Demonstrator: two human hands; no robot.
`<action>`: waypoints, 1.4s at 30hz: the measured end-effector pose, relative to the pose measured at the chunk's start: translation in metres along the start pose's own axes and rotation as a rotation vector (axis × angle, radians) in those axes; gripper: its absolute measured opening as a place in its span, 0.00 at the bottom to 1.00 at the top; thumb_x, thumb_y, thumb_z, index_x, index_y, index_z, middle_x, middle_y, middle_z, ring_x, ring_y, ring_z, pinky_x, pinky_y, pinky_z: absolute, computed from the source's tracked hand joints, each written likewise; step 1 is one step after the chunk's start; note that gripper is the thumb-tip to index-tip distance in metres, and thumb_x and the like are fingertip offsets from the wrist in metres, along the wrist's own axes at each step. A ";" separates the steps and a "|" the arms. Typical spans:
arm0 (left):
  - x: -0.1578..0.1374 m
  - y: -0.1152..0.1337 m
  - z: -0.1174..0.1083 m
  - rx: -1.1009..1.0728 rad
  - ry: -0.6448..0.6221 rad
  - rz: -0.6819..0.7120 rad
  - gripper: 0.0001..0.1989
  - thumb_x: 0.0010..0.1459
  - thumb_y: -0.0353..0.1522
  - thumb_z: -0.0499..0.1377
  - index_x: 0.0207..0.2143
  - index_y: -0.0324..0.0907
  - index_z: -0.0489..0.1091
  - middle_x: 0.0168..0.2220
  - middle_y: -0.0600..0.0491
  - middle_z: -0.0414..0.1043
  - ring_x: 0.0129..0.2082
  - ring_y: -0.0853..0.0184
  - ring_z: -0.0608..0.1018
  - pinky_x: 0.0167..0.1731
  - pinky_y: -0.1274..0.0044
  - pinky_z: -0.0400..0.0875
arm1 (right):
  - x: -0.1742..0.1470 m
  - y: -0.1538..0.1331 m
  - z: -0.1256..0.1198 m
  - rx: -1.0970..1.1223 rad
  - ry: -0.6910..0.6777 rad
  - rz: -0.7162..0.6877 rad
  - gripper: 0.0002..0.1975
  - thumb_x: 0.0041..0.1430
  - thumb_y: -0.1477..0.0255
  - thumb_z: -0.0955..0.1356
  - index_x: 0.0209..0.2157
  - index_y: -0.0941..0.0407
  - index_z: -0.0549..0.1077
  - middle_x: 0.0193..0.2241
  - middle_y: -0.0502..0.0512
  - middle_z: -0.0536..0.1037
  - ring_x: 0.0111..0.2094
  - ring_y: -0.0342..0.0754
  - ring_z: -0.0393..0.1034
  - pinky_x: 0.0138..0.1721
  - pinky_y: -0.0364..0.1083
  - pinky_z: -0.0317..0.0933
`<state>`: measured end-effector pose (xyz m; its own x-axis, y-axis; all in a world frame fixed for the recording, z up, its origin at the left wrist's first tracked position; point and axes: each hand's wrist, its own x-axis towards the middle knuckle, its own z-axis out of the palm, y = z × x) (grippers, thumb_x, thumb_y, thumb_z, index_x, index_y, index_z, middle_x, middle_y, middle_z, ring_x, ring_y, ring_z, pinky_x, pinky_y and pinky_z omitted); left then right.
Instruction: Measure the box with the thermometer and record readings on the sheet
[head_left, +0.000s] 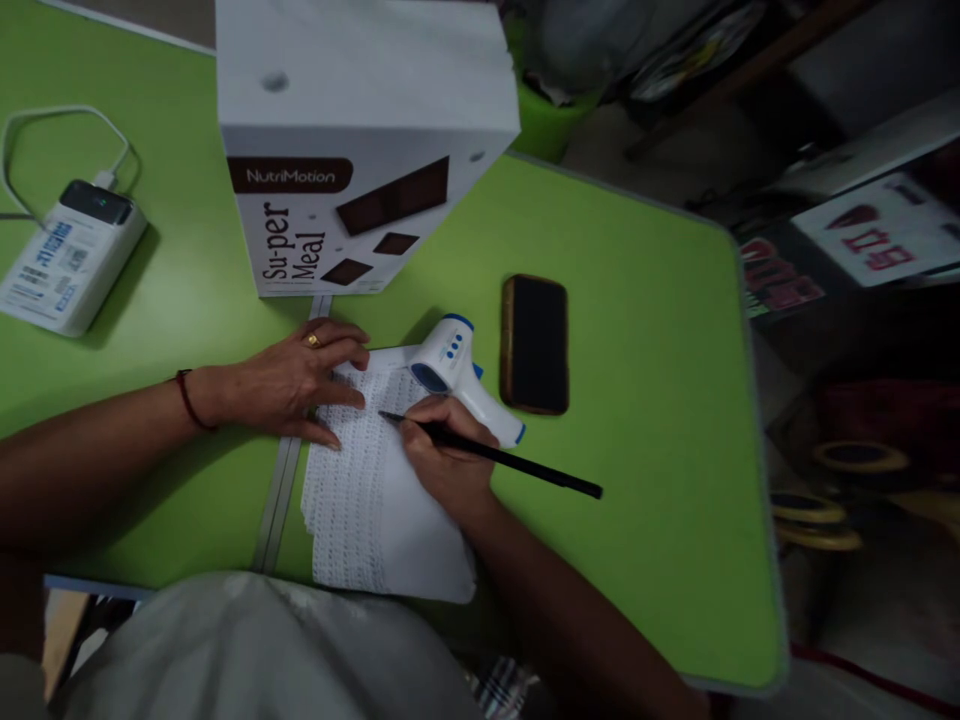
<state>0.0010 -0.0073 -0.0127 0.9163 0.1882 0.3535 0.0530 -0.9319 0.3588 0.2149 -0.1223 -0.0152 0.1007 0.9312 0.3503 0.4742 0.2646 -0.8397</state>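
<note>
Sheets of white paper (360, 540) covered in rows of handwriting lie on the green table. My left hand (296, 380), with a ring and a dark red wrist cord, rests with fingers spread on the paper's upper left edge. In my right hand (450, 460) is a long black pen (540, 475), its tip at the written lines and its other end pointing right. A white and blue infrared thermometer (450, 360) lies just above my right hand, over the top edge of the paper. My right hand partly covers its handle.
A phone (535, 345) lies face up right of the thermometer. Behind the paper stands a tall white NutriMotion box (315, 220). A power bank (75, 260) with a white cable is at the left. The green table's (675, 450) right edge is rounded; cluttered items lie beyond it.
</note>
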 end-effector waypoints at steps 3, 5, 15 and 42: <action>0.000 0.000 0.000 0.006 -0.011 -0.009 0.25 0.59 0.53 0.60 0.45 0.43 0.76 0.51 0.41 0.67 0.59 0.47 0.65 0.58 0.56 0.64 | -0.001 0.001 0.000 -0.002 0.002 -0.003 0.09 0.49 0.81 0.66 0.23 0.52 0.66 0.18 0.42 0.70 0.20 0.40 0.64 0.23 0.42 0.61; 0.000 0.000 0.000 0.007 -0.015 -0.014 0.25 0.59 0.53 0.60 0.46 0.43 0.76 0.51 0.41 0.67 0.59 0.47 0.65 0.58 0.57 0.64 | -0.002 0.001 0.000 0.008 0.014 0.012 0.09 0.50 0.80 0.66 0.23 0.52 0.66 0.19 0.42 0.70 0.20 0.40 0.65 0.23 0.42 0.62; 0.000 0.002 -0.002 0.002 -0.026 -0.023 0.26 0.58 0.53 0.61 0.46 0.42 0.76 0.51 0.40 0.67 0.58 0.47 0.66 0.58 0.56 0.63 | -0.001 0.003 0.003 -0.011 0.036 0.033 0.06 0.53 0.77 0.68 0.25 0.52 0.71 0.20 0.43 0.74 0.22 0.42 0.67 0.24 0.43 0.64; 0.001 0.001 0.000 0.002 -0.007 -0.005 0.26 0.57 0.53 0.63 0.45 0.41 0.77 0.51 0.39 0.67 0.58 0.45 0.66 0.57 0.56 0.65 | 0.000 0.002 0.003 -0.032 0.014 0.051 0.06 0.51 0.77 0.68 0.25 0.52 0.70 0.20 0.43 0.73 0.21 0.42 0.67 0.24 0.43 0.63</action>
<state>0.0021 -0.0077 -0.0121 0.9189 0.1908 0.3453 0.0587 -0.9317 0.3585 0.2128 -0.1207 -0.0182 0.1376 0.9397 0.3130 0.4960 0.2082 -0.8430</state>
